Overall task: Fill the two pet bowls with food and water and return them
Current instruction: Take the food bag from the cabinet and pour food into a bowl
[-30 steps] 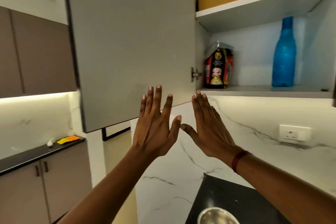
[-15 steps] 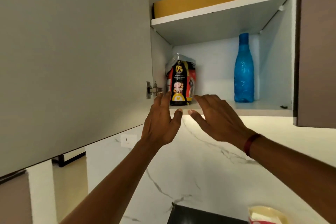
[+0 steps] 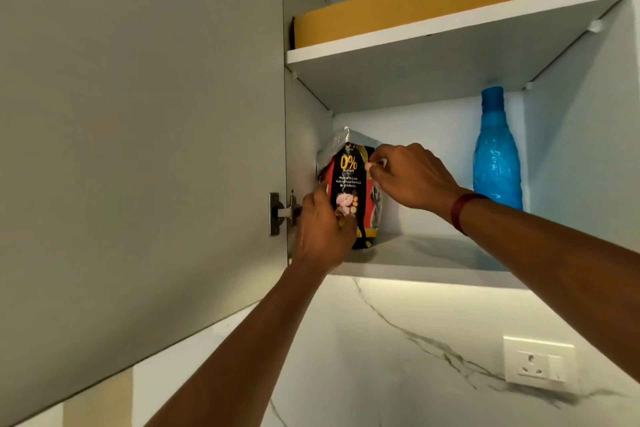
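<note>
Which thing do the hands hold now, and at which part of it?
Both hold the pet food bag on the lower shelf: the left hand at its lower left side, the right hand at its upper right edge.

Red-black pet food bag, upright, lower shelf's left end, top prob. crimped shut

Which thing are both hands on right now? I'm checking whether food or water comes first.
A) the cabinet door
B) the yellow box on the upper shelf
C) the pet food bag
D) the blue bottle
C: the left hand and right hand both grip the pet food bag; the blue bottle stands untouched.
</note>
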